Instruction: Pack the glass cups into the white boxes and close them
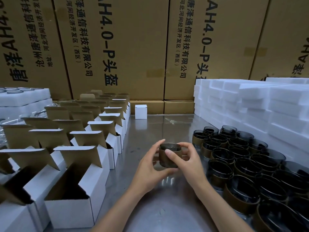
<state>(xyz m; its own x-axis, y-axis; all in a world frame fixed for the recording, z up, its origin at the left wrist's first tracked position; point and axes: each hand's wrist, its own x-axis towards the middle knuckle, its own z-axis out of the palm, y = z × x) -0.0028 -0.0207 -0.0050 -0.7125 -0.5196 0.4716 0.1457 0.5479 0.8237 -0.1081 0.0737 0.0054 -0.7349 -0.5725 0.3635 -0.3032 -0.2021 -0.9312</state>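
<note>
Hands meet over the middle of a steel table (150,129), both wrapped round one dark glass cup (169,155) with a brown sleeve about its wall. The left hand (151,166) curls from the left, its thumb reaching up to the cup's rim and its fingers behind and under the far side. The right hand (187,162) holds from the right, its thumb pressed flat on the brown band at the front and its forefinger hooked over the rim. The cup stands upright in this grip, just above the table surface (whether its base touches the steel cannot be told).

To the right, a crowd of matching sleeved cups (247,166) stands packed together on the table, rims up. Behind them rises a stack of white foam trays (250,104), reaching the right edge of the view.

To the left, rows of open white boxes (93,164) run from near to far, each with its brown-lined lid flap standing up; what lies inside them cannot be seen. One closed white box (141,111) stands alone at the far end of the table. Further left lie more foam trays (23,97) with round shapes set in them. Tall brown cartons (133,47) printed with black lettering form the wall behind everything.
</note>
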